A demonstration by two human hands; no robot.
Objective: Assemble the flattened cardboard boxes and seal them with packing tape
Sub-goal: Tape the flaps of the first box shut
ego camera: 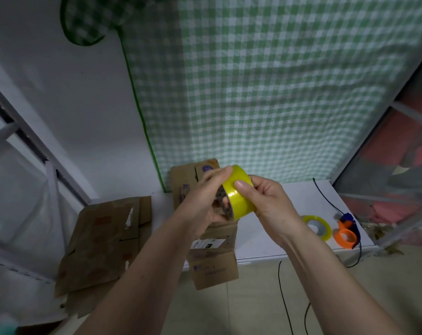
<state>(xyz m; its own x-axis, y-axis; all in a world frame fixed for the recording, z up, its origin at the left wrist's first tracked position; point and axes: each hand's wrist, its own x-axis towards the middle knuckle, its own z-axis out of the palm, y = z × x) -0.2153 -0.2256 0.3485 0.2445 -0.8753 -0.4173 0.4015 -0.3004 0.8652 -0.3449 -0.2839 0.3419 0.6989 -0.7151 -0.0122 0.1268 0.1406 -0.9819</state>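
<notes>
A thick yellow roll of packing tape (239, 199) is held up in front of me over a white table (272, 240). My left hand (205, 201) grips the roll from its left side, fingers curled round its rim. My right hand (265, 201) holds the roll's right side, with the thumb pressed on the tape's outer face. Behind and below the roll stands a brown cardboard box (214, 262) with a white label, partly hidden by my hands. A flattened cardboard box (101, 240) lies to the left.
A second, thinner yellow tape roll (317, 227) and an orange tape dispenser (347, 234) lie on the table's right part. A black cable (325, 199) runs across the table and down to the floor. A green checked curtain (265, 93) hangs behind.
</notes>
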